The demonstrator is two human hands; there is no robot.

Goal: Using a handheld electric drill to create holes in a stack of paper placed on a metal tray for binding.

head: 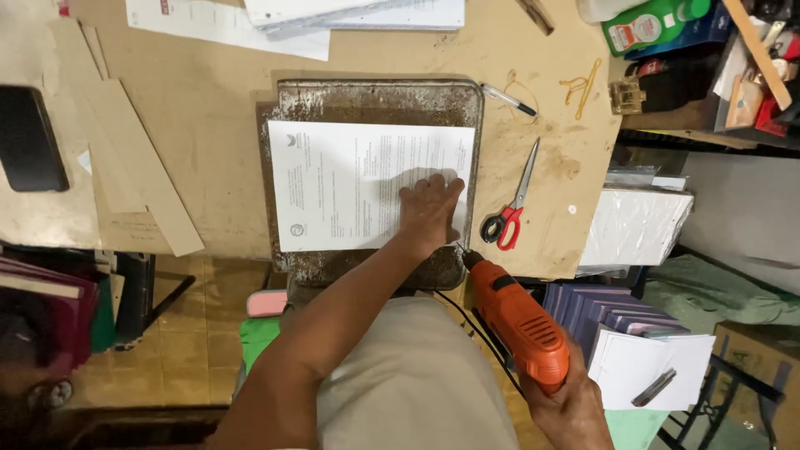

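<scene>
With left hand [427,208] flat on paper [350,183] atop tray [375,100], right hand [567,404] wrapped round drill [517,321], bit at paper's near edge. Thin, slippery stack; best pinned close to bit.

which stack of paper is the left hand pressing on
The printed stack lying on the rusty metal plate. The left hand lies flat on its near right corner; the other white stacks sit untouched.
</scene>
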